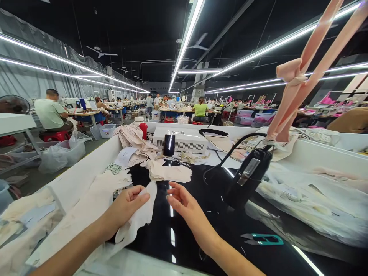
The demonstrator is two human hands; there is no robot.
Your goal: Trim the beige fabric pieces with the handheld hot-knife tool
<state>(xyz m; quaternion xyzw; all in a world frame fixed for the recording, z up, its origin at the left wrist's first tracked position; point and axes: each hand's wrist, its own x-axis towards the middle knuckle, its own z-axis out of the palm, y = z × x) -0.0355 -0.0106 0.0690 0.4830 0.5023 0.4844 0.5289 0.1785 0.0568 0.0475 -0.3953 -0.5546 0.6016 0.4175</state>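
My left hand [130, 205] pinches a thin cream fabric piece [143, 214] between thumb and fingers, and the cloth hangs down over the near edge of the glossy black tabletop [163, 245]. A little to the right, my right hand [185, 203] is held over the table with fingers apart and nothing in it. Just beyond both hands lies a stack of cut cream fabric pieces [169, 172]. More cream fabric [86, 203] spreads along the left side, under and beside my left forearm. Teal thread snips [264, 239] rest on the table to the right of my right forearm.
A black device [248, 176] hanging from a knotted pink strap [293, 88] stands right of my hands. Plastic-bagged fabric [316, 207] fills the right side. Behind are a white vented box [181, 138], a phone [169, 145] and a red thread spool [143, 130]. Other people sit at distant tables.
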